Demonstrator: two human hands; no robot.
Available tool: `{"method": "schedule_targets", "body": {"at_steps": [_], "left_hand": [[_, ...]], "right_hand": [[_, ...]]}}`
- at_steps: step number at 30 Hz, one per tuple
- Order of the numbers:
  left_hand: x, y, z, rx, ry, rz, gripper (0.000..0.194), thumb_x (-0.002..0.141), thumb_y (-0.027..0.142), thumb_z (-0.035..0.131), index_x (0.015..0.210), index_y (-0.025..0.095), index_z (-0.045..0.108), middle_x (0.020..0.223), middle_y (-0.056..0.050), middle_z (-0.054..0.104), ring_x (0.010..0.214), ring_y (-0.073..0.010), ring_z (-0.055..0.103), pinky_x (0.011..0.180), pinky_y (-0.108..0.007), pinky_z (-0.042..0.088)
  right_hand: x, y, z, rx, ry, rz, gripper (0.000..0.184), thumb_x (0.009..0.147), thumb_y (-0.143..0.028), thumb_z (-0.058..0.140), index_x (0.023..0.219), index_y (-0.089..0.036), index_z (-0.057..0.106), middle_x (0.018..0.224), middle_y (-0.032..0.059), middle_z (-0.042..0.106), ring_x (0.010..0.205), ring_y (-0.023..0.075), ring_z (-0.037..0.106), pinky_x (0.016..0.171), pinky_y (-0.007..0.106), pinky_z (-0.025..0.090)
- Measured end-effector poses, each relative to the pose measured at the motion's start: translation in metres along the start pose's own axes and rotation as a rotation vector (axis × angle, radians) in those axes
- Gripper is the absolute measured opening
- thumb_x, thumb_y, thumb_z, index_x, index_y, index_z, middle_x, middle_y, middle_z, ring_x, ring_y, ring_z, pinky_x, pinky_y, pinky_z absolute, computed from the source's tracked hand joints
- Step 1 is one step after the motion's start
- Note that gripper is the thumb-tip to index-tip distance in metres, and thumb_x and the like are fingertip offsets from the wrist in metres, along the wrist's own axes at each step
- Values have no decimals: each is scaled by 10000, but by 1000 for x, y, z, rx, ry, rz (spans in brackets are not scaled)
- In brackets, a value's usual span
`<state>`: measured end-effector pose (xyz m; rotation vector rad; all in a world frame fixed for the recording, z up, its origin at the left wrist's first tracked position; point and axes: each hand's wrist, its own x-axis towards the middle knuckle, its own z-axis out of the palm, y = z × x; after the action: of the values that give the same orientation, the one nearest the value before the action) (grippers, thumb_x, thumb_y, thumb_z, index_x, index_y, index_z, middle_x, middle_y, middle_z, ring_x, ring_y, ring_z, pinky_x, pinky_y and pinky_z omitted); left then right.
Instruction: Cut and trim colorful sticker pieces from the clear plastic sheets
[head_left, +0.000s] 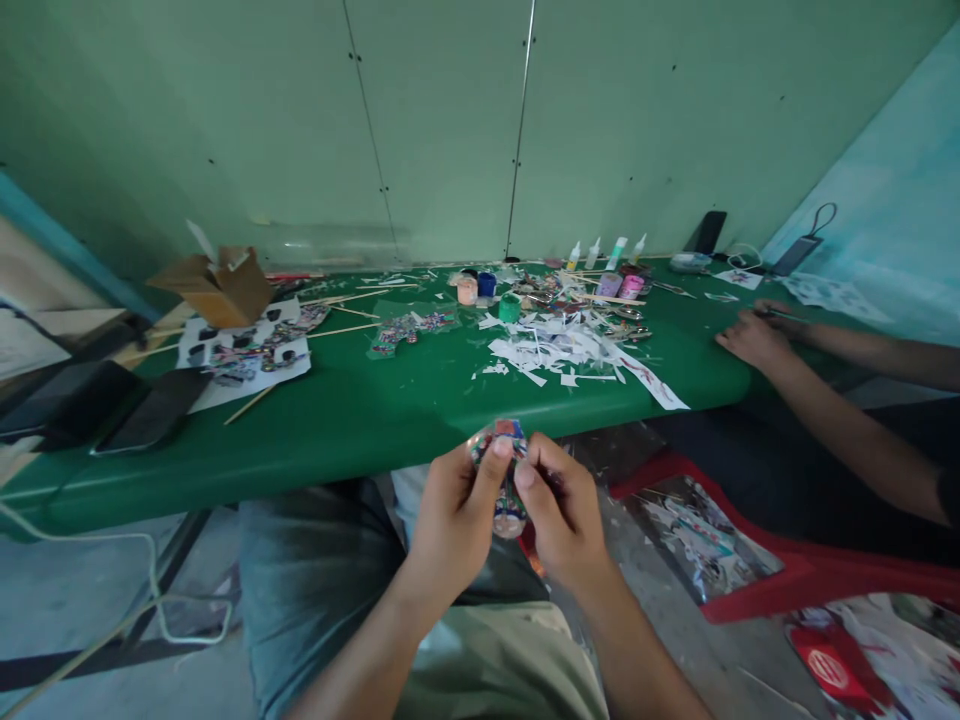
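Observation:
In front of my lap, just off the table's near edge, both my hands hold one small flat, glossy, multicoloured cut-out [508, 522]. My left hand [459, 505] grips its left side with the thumb laid over the front. From the right, my right hand [564, 512] pinches it, thumb and bent fingers close to the middle. The fingers cover much of the cut-out, so its full shape does not show. Beyond my hands, the nearest loose things are white paper scraps [551, 345] and another colourful cut-out piece [409, 332] on the green table [360, 420].
Paint pots [509, 307] and small bottles [616, 254] stand towards the back. At left are a cardboard box [217, 290], thin sticks [250, 404], a patterned sheet [300, 362] and a dark phone [154, 408]. A co-worker's hands [757, 335] work at right, above a red stool [739, 603].

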<state>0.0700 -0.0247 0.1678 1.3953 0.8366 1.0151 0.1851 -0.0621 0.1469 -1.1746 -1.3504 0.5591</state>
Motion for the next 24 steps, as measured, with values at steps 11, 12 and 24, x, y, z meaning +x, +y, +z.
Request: {"method": "schedule_targets", "body": {"at_steps": [11, 12, 24], "left_hand": [[-5, 5, 1, 96, 4, 46, 347, 924, 405, 458, 671, 168, 457, 602, 32, 431, 549, -76, 350, 464, -185, 286], [-5, 5, 2, 94, 0, 50, 352, 924, 402, 458, 662, 168, 449, 599, 33, 426, 549, -75, 344, 464, -185, 285], [-3, 4, 1, 198, 33, 85, 362, 912, 386, 474, 620, 176, 432, 581, 21, 418, 561, -97, 361, 486, -207, 299]], "right_hand": [[4, 13, 3, -589, 130, -178, 216, 808, -168, 452, 630, -224, 343, 566, -54, 388, 489, 99, 341, 488, 222, 265], [4, 13, 4, -600, 126, -201, 219, 805, -163, 455, 626, -224, 343, 565, -53, 392, 487, 98, 344, 486, 222, 261], [5, 18, 5, -716, 103, -222, 219, 862, -161, 448, 652, -212, 410, 603, -24, 471, 503, 109, 433, 503, 226, 280]]}}
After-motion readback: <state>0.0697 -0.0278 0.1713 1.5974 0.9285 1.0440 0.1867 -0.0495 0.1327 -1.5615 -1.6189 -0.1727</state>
